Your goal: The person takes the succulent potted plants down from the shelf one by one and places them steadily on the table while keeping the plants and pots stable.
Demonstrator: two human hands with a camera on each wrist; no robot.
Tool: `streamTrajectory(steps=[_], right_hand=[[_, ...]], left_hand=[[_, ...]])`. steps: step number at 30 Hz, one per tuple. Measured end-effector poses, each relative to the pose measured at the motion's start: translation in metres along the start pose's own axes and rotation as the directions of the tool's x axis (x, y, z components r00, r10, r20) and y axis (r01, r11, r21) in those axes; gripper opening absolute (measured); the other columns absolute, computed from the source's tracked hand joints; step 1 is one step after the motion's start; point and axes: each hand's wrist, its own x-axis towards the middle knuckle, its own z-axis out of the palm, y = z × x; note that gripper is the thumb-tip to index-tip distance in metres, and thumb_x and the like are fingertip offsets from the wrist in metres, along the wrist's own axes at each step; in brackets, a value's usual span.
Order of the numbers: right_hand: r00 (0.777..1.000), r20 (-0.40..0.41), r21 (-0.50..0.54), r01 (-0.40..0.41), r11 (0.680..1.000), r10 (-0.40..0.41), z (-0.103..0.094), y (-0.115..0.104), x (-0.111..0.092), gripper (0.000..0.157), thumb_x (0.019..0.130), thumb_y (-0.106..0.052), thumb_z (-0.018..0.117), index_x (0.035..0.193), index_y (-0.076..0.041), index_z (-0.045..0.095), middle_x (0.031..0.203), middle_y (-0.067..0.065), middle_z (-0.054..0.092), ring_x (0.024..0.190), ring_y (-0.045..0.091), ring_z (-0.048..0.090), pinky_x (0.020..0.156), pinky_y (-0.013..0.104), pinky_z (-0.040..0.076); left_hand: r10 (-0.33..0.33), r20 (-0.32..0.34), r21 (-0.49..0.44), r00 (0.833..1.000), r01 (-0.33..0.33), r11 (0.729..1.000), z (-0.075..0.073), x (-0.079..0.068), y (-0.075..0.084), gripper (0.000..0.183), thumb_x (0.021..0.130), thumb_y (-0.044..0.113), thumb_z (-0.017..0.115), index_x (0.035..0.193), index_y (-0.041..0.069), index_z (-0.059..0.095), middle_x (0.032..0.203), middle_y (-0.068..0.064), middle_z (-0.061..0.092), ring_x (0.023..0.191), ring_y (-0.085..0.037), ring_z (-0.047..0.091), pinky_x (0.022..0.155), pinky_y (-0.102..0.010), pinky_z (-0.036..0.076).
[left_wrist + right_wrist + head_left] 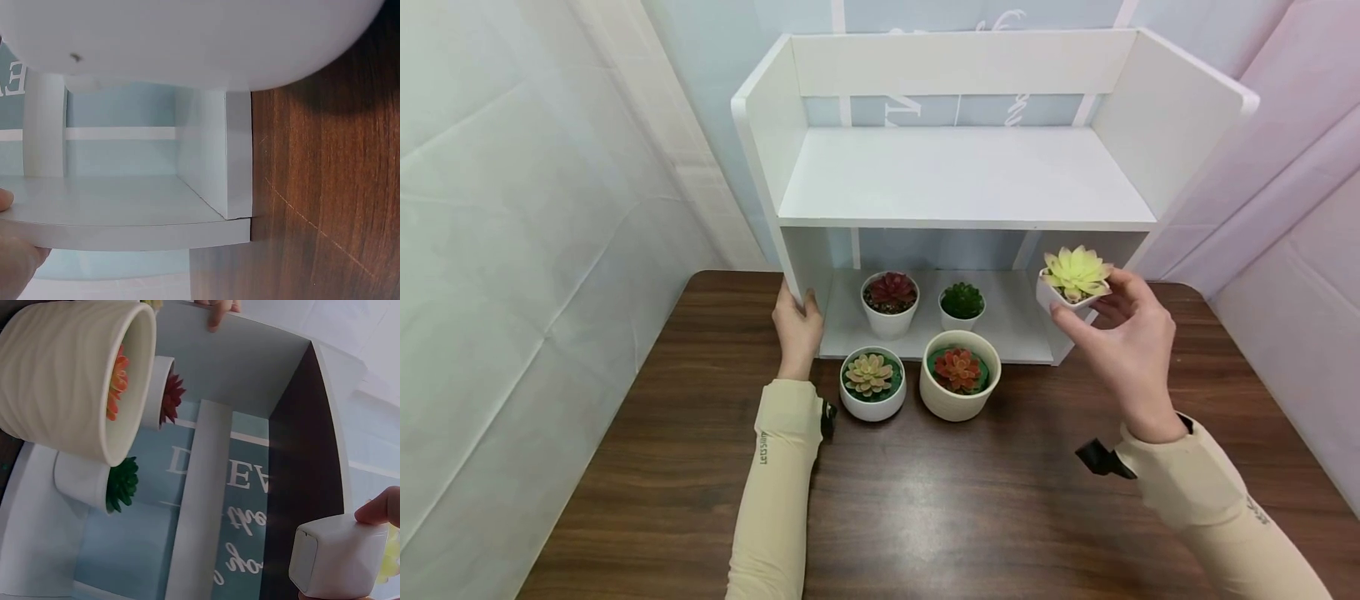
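A white two-tier shelf stands on the table. My left hand grips the lower front edge of its left side panel; in the left wrist view, thumb and fingers lie on either side of the board. On the right, my right hand pinches a small white square pot with a yellow-green succulent, held up before the shelf's right side. The right wrist view shows the bottom of that white pot tipped towards the camera, with the plant mostly hidden.
On the lower tier stand a dark red succulent and a green succulent, both in white pots. In front, on the brown wooden table, are a pale succulent in a white bowl and a red-orange succulent in a cream pot.
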Motion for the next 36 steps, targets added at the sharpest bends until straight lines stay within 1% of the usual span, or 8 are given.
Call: streamTrajectory(steps=[8, 13, 18, 24, 28, 33, 36], right_hand=[[0.999, 0.029, -0.019, -0.039, 0.999, 0.04, 0.003, 0.009, -0.005, 0.056, 0.071, -0.007, 0.079, 0.124, -0.002, 0.059, 0.111, -0.001, 0.061, 0.086, -0.009, 0.057, 0.073, 0.005, 0.045], [0.997, 0.053, -0.029, -0.054, 0.998, 0.056, 0.005, 0.015, -0.01, 0.057, 0.072, -0.008, 0.079, 0.124, -0.002, 0.059, 0.113, 0.004, 0.062, 0.086, -0.01, 0.057, 0.072, 0.005, 0.045], [0.995, 0.065, -0.031, -0.073, 0.997, 0.075, 0.007, 0.019, -0.014, 0.056, 0.073, -0.009, 0.079, 0.124, -0.002, 0.058, 0.114, 0.007, 0.062, 0.086, -0.01, 0.056, 0.071, 0.004, 0.045], [0.991, 0.081, -0.025, -0.109, 0.994, 0.111, 0.009, 0.024, -0.017, 0.057, 0.073, -0.009, 0.079, 0.125, -0.002, 0.057, 0.118, 0.01, 0.062, 0.087, -0.009, 0.057, 0.074, 0.005, 0.046], [0.99, 0.086, -0.037, -0.112, 0.993, 0.115, 0.01, 0.025, -0.019, 0.057, 0.073, -0.008, 0.078, 0.125, 0.0, 0.056, 0.118, 0.012, 0.061, 0.087, -0.009, 0.056, 0.073, 0.004, 0.046], [0.986, 0.109, -0.018, -0.128, 0.992, 0.129, 0.011, 0.03, -0.023, 0.057, 0.074, -0.007, 0.078, 0.126, 0.002, 0.054, 0.119, 0.016, 0.061, 0.086, -0.009, 0.056, 0.074, 0.004, 0.046], [0.986, 0.111, -0.031, -0.125, 0.992, 0.128, 0.011, 0.032, -0.025, 0.056, 0.075, -0.007, 0.077, 0.125, 0.003, 0.054, 0.117, 0.016, 0.062, 0.086, -0.01, 0.055, 0.075, 0.003, 0.045]], left_hand=[[-0.009, -0.002, 0.004, 1.0, 0.009, 1.0, 0.001, 0.001, 0.001, 0.043, 0.095, -0.002, 0.046, 0.139, 0.001, 0.046, 0.135, -0.023, 0.054, 0.127, -0.035, 0.049, 0.103, -0.05, 0.041], [-0.005, -0.012, 0.012, 1.0, 0.005, 1.0, 0.001, 0.001, 0.001, 0.042, 0.095, -0.003, 0.047, 0.137, 0.0, 0.048, 0.133, -0.023, 0.055, 0.127, -0.037, 0.05, 0.103, -0.051, 0.041], [-0.004, -0.011, 0.014, 1.0, 0.004, 1.0, 0.0, 0.001, 0.001, 0.043, 0.095, -0.002, 0.047, 0.138, 0.0, 0.047, 0.134, -0.023, 0.054, 0.127, -0.036, 0.049, 0.103, -0.051, 0.041], [-0.004, -0.009, -0.001, 1.0, 0.004, 1.0, 0.0, 0.0, 0.002, 0.043, 0.095, -0.003, 0.047, 0.138, 0.001, 0.047, 0.134, -0.023, 0.054, 0.127, -0.037, 0.049, 0.102, -0.052, 0.041], [-0.003, -0.01, -0.005, 1.0, 0.003, 1.0, 0.0, -0.001, 0.003, 0.043, 0.095, -0.003, 0.047, 0.138, 0.0, 0.047, 0.135, -0.023, 0.053, 0.127, -0.037, 0.049, 0.102, -0.052, 0.041], [-0.008, -0.007, -0.006, 1.0, 0.008, 1.0, 0.0, -0.001, 0.003, 0.043, 0.095, -0.003, 0.048, 0.138, 0.001, 0.047, 0.135, -0.023, 0.053, 0.128, -0.037, 0.049, 0.103, -0.052, 0.041], [-0.008, -0.006, -0.008, 1.0, 0.008, 1.0, 0.0, -0.001, 0.003, 0.043, 0.095, -0.003, 0.047, 0.138, 0.0, 0.047, 0.135, -0.023, 0.053, 0.128, -0.037, 0.048, 0.103, -0.052, 0.041]])
